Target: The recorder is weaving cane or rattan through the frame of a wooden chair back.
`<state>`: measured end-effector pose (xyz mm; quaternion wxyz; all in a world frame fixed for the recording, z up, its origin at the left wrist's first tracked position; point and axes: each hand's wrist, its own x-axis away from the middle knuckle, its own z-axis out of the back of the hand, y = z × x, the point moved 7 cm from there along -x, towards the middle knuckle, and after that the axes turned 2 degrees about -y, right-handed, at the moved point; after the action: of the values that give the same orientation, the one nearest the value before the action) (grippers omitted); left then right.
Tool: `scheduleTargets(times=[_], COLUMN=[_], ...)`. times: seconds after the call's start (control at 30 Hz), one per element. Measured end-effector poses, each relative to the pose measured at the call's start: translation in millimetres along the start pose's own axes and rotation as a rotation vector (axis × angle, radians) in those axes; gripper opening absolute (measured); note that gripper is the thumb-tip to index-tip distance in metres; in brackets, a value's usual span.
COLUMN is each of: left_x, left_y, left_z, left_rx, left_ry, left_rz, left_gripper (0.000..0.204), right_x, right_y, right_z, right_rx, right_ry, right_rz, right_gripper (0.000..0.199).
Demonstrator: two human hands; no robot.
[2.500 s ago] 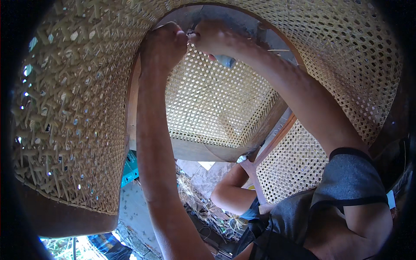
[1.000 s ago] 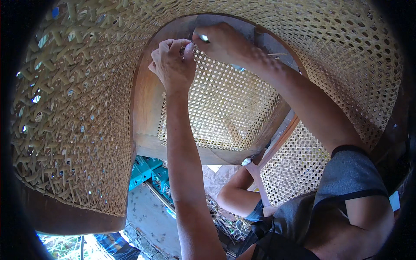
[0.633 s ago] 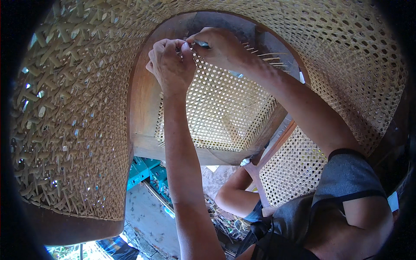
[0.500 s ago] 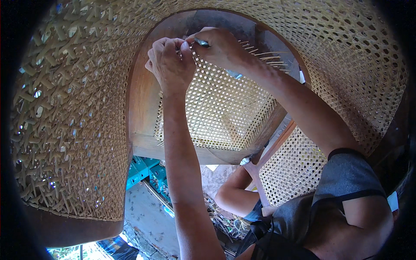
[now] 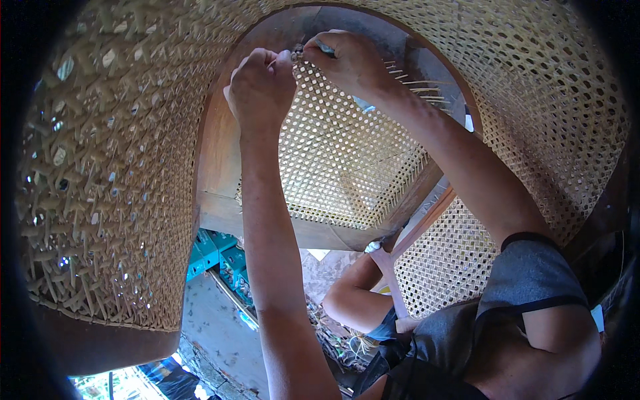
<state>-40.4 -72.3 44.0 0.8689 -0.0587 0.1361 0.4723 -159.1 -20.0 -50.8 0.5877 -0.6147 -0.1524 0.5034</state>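
Note:
My left hand (image 5: 263,83) is closed in a pinch over the upper left edge of a woven cane seat panel (image 5: 353,167). What its fingers hold is hidden. Just to the right, my right hand (image 5: 350,63) has its thumb and fingers closed around a small silvery-green object (image 5: 325,48), whose kind I cannot make out. Between the two fingertips lies a small dark tangle at the edge of the weave. The panel sits within a curved brown wooden frame (image 5: 223,160). Loose cane ends (image 5: 423,87) stick out along its upper right side.
Tall curved cane walls (image 5: 113,200) rise on the left, top and right around the panel. A second cane panel in a wooden frame (image 5: 443,260) is at lower right. Turquoise crates (image 5: 203,253) stand below at left, and scraps of cane (image 5: 360,343) lie on the ground.
My hands have moved slightly upward and farther apart, leaving a gap between the fingertips that were together before. The whole view has shifted a little.

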Motion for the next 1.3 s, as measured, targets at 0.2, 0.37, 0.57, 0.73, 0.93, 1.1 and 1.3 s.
scheduleTargets(times=[0.2,0.37,0.57,0.73,0.93,1.1,1.3], left_x=[-3.4,-3.2,-7.6,-4.3,-9.4,-8.0,-4.9], left_y=[-17.1,-26.2,-28.5,-25.4,-25.6,-30.0,-26.7], left_z=[-7.5,-2.8,-4.0,-2.9,-5.8,-9.0,-6.6], left_rx=[0.131,0.222,0.369,0.43,0.433,0.46,0.29], left_ry=[-0.11,-0.079,-0.109,-0.109,-0.118,-0.151,-0.111], left_rz=[0.078,0.036,0.052,0.063,0.077,0.116,0.074], left_gripper=[0.025,0.024,0.027,0.025,0.021,0.022,0.024], right_x=[-0.7,0.2,1.2,3.2,-4.5,-3.2,-9.8], right_y=[-5.3,-14.3,-15.6,-15.3,-25.6,-33.5,-25.6], right_z=[-3.7,-2.5,-1.6,0.3,-3.1,-8.3,-4.3], right_rx=[0.038,0.118,0.116,0.094,0.272,0.502,0.268], right_ry=[0.035,0.047,0.073,0.068,-0.102,-0.144,-0.072], right_rz=[0.066,0.111,0.131,0.166,0.331,0.573,0.421], right_gripper=[0.023,0.02,0.017,0.014,0.012,0.013,0.012])
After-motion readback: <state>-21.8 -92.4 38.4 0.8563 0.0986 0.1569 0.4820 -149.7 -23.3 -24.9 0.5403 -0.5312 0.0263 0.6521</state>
